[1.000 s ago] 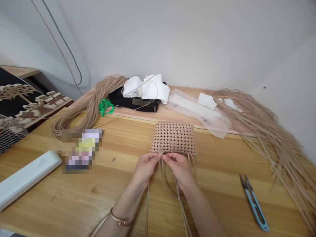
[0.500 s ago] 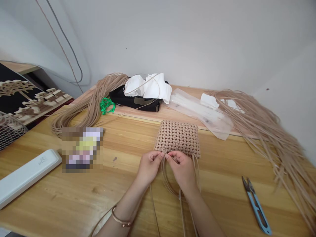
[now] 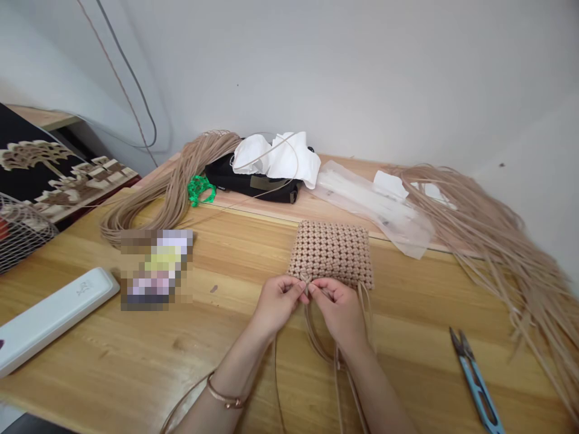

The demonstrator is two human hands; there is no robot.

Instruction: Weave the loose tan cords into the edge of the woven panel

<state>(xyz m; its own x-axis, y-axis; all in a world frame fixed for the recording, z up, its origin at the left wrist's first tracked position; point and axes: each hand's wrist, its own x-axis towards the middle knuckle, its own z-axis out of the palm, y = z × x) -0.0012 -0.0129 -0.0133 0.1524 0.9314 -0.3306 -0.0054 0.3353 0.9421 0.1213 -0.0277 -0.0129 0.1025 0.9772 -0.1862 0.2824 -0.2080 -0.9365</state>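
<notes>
Woven piece point(image 3: 332, 252) lies just beyond both hands point(image 3: 309, 301), touching fingertips.

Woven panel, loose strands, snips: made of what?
Woven panel: flat tan strips, matte; looks like rattan or a plastic imitation, cannot tell which. Strands: the same strip, stiff enough to lie in long curves. Snips: dark metal blades, blue handle, probably plastic or painted.

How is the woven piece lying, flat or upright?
Flat: woven piece rests on table, left hand and right hand pinching its near edge.
</notes>
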